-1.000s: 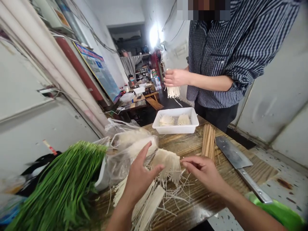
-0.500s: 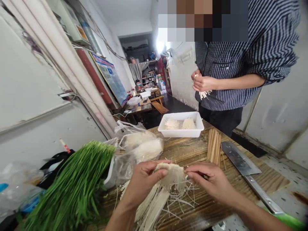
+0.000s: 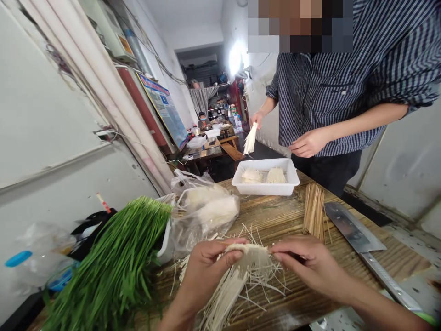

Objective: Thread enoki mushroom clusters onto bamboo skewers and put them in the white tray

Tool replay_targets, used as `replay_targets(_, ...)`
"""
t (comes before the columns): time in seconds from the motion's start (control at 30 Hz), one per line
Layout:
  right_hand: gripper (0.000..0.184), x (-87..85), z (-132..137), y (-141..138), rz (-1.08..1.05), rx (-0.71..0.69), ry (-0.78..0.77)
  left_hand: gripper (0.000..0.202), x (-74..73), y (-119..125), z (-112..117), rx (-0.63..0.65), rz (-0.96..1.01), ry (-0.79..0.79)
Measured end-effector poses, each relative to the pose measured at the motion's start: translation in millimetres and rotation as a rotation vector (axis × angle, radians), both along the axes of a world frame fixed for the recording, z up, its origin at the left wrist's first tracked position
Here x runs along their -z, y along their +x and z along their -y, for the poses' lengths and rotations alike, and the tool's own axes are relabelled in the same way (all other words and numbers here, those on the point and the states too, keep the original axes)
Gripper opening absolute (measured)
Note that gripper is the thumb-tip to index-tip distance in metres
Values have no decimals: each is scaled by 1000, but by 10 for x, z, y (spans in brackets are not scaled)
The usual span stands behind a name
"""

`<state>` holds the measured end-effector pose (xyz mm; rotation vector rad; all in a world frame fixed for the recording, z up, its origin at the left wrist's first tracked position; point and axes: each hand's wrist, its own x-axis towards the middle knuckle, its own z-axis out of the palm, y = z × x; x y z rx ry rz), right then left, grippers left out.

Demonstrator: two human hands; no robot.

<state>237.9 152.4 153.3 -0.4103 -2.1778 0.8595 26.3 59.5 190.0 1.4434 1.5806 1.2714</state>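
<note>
A flat, fan-like bunch of enoki mushrooms [image 3: 254,258] hangs between my hands just over the table. My left hand [image 3: 208,266] is closed on its left end, thumb in front and fingers behind. My right hand [image 3: 306,259] is pinched at the bunch's right edge; whether a thin skewer lies between those fingertips is hidden. Beneath and in front, a heap of loose enoki strands [image 3: 223,299] spreads over the wooden table [image 3: 275,218].
A white tray [image 3: 265,188] holds two bunches. Wooden skewers [image 3: 313,211] and a cleaver [image 3: 354,230] lie to the right. At left are green chives [image 3: 106,266] and a plastic bag [image 3: 206,209]. Across the table, a co-worker's hand [image 3: 257,118] holds a pale bunch.
My hands keep their hold on the bunch, barely shifted. The co-worker's hands have parted, one carrying a pale bunch out to the left above the tray. The view has turned slightly left.
</note>
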Motion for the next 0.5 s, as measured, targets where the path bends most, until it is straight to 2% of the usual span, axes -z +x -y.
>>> replay_targets(0.23, 15, 4, 174, 97, 3, -73, 80, 14, 107, 43, 294, 29, -66, 148)
replay_targets(0.33, 15, -4, 247, 127, 1, -101, 147, 24, 175, 65, 371, 93, -32, 266)
replay_targets(0.5, 19, -27, 346, 213, 44, -70, 268, 41, 241, 92, 435, 147, -23, 306)
